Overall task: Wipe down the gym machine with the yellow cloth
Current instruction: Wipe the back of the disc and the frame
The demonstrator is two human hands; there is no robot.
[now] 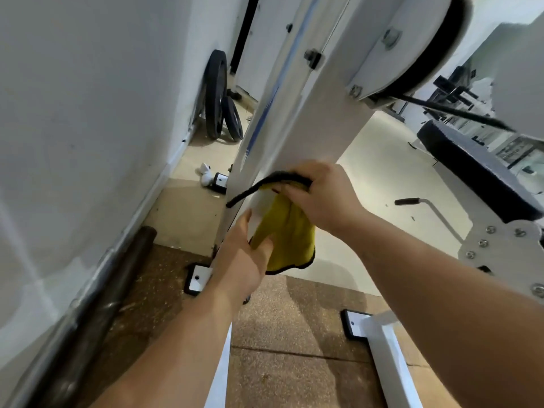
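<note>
Here right fingers bunch the plush yellow cloth; left fingers, seemingly straight, touch it.

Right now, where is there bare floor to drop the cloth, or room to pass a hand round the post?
Free: pale floor between post and bench; brown mat between post foot and near foot. Crowded: the strip along the wall, with bar, weight plates and a white scrap. Left hand, right hand and cloth crowd the post's lower end.
</note>
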